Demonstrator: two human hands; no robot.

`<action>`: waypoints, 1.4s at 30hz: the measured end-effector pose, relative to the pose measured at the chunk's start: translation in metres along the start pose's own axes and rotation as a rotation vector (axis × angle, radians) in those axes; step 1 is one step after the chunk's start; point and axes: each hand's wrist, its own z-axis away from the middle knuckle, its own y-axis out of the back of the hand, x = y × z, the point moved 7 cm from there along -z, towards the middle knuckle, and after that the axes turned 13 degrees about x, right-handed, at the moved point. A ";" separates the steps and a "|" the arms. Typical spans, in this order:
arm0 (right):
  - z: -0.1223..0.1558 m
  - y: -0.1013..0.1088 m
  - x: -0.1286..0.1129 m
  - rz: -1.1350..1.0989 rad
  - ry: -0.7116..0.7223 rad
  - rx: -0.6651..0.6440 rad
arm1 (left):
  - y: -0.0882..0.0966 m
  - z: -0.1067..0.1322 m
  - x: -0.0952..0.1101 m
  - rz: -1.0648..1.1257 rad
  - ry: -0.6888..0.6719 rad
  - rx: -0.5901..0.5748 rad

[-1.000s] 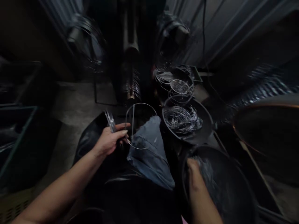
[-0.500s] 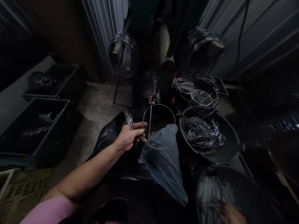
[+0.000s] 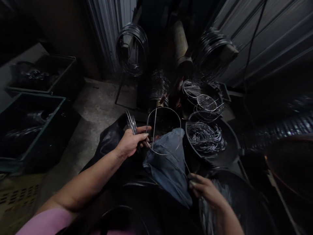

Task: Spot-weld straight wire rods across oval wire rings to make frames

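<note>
My left hand (image 3: 128, 143) is closed, pinching a round wire ring (image 3: 180, 130) between thumb and fingers. A straight wire (image 3: 154, 127) crosses the ring near its left side. A bundle of bent wire rings (image 3: 131, 122) hangs over the same hand. My right hand (image 3: 205, 189) is closed on a thin straight wire (image 3: 187, 167), whose end points up and left toward the ring. Under the ring lies a blue-grey cloth (image 3: 168, 163). Long thin wire pieces (image 3: 207, 212) lie in a dark pan below my right hand.
A pan (image 3: 234, 140) of tangled wire rings stands at the right, with more wire rings (image 3: 207, 102) behind it. Wire coils (image 3: 133, 32) hang on posts ahead. Green bins (image 3: 46, 127) and a yellow crate (image 3: 19, 195) stand at the left.
My right hand has come up and left from the pan of thin wires, bringing a wire with it. My left hand keeps its grip on the ring. The view has shifted slightly.
</note>
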 end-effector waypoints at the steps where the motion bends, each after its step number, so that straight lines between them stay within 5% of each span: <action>1: -0.003 -0.013 -0.002 0.023 -0.013 -0.016 | 0.001 0.000 0.000 0.002 -0.004 0.001; 4: -0.010 -0.033 -0.010 0.080 -0.017 -0.055 | 0.004 0.001 0.000 0.004 0.000 0.009; 9: -0.012 -0.024 -0.055 -0.151 0.060 0.095 | 0.003 0.001 -0.006 0.019 0.038 -0.007; 14: 0.010 -0.092 -0.111 -0.251 0.143 -0.159 | -0.003 -0.001 -0.008 0.026 0.030 -0.021; 19: 0.016 -0.128 -0.120 -0.250 0.110 -0.184 | -0.006 0.005 0.000 -0.028 -0.055 -0.045; 42: -0.017 -0.122 -0.156 -0.385 0.117 -0.153 | -0.045 -0.025 0.032 -0.013 -0.143 -0.091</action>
